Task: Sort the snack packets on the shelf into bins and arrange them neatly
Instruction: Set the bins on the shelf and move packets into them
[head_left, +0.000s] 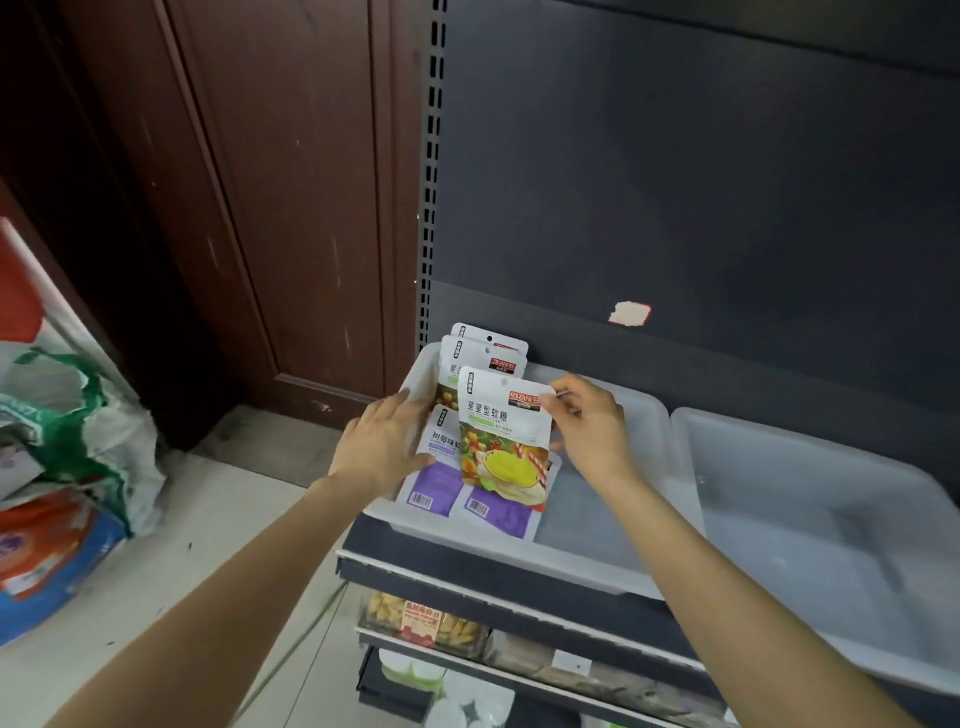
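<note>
We see a white packet (505, 439) printed with yellow-green and orange fruit and a red-and-white striped stick, its label red. Two packets (493, 512) beneath it are white above and purple below, each with a barcode. The bins (810, 519) are translucent white. The shelf (519, 571) and back panel (727, 182) are dark grey, the door (260, 208) reddish brown, the sack (78, 426) white and green.
</note>
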